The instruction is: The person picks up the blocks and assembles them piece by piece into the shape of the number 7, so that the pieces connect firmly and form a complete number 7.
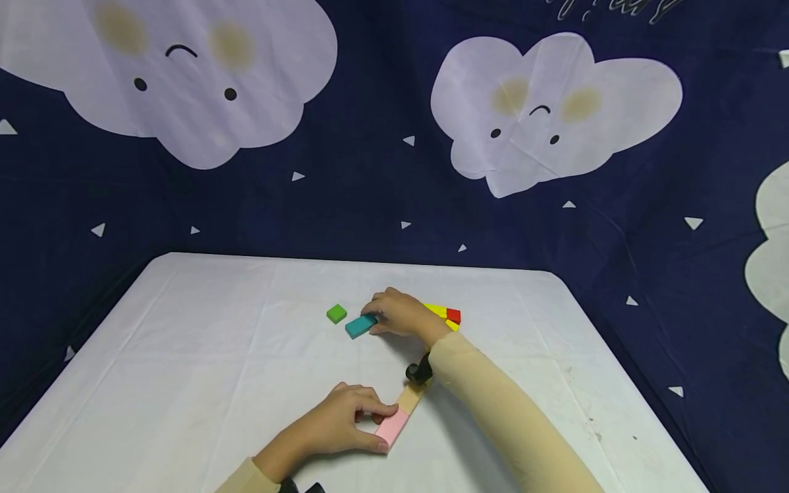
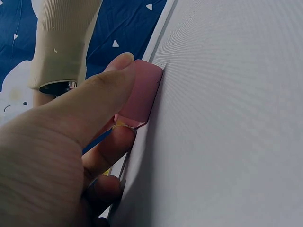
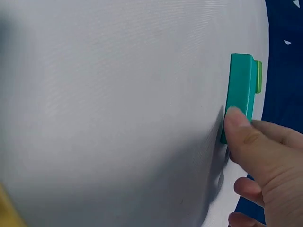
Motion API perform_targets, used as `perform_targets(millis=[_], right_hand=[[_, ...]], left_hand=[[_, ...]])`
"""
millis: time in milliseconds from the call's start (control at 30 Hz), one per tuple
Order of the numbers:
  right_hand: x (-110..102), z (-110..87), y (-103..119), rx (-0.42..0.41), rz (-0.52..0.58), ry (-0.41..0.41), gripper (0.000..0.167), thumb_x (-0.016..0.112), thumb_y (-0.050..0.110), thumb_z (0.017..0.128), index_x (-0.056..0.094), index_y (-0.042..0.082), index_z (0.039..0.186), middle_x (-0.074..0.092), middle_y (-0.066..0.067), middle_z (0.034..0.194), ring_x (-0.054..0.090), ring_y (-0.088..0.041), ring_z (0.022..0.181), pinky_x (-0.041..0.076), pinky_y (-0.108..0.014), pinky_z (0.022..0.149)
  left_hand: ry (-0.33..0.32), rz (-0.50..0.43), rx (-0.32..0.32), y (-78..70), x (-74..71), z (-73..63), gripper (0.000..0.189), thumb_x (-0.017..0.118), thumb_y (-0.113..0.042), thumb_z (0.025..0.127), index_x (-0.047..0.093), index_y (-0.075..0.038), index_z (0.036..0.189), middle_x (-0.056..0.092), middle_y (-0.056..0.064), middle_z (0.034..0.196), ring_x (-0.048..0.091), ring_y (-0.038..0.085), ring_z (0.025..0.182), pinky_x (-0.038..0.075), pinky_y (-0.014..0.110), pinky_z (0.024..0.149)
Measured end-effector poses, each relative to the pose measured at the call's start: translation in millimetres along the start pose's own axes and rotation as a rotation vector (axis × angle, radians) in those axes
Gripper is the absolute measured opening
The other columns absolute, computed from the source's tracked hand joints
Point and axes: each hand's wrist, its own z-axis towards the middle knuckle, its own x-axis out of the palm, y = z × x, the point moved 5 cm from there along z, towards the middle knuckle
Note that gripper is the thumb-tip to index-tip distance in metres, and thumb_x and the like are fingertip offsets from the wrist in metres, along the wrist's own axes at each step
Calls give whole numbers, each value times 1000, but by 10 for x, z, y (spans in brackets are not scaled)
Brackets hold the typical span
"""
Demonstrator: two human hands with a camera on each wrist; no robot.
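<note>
My left hand (image 1: 342,421) pinches a pink block (image 1: 392,427) between thumb and fingers, low on the white table. In the left wrist view the thumb lies along one side of that pink block (image 2: 144,90). A natural wood block (image 1: 411,395) lies end to end with the pink one. Farther back, my right hand (image 1: 401,313) grips one end of a teal block (image 1: 360,326); the right wrist view shows the thumb against the teal block (image 3: 240,82). A small green block (image 1: 336,313) lies just left of the teal one.
Behind the right wrist are yellow blocks (image 1: 436,310) and a red block (image 1: 453,315), partly covered by the hand and sleeve. The white table (image 1: 185,342) ends at a dark blue cloth (image 1: 370,212) with clouds. My right forearm (image 1: 505,411) crosses over the table's right half.
</note>
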Motion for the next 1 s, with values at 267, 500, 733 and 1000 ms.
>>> perform_targets(millis=[267, 500, 733, 1000], right_hand=[[-40, -1, -83, 61, -32, -30, 40, 77, 39, 84, 71, 24, 121, 69, 9, 117, 52, -14, 110, 43, -34, 101], [-111, -55, -293, 137, -81, -142, 35, 76, 40, 85, 73, 22, 115, 69, 7, 104, 52, -16, 105, 43, -35, 89], [-96, -123, -545, 249, -104, -157, 36, 76, 38, 86, 72, 19, 116, 69, 4, 109, 52, -20, 111, 41, -38, 93], [-58, -146, -653, 303, -131, -119, 38, 74, 40, 88, 71, 18, 118, 67, 1, 118, 51, -21, 118, 41, -40, 99]], left_hand=[[-8, 4, 2, 0, 2, -1, 53, 80, -52, 75, 71, -30, 122, 62, -25, 89, 50, -2, 73, 31, 22, 74], [-20, 13, 7, -12, -4, -6, 53, 81, -52, 74, 72, -30, 122, 62, -25, 88, 50, -2, 73, 31, 21, 74], [-1, 11, -24, 17, 6, 4, 54, 81, -53, 74, 71, -32, 122, 61, -26, 88, 50, -2, 74, 30, 22, 75], [2, 6, -26, 21, 9, 2, 54, 81, -53, 74, 71, -32, 123, 62, -26, 88, 50, -2, 74, 30, 22, 75]])
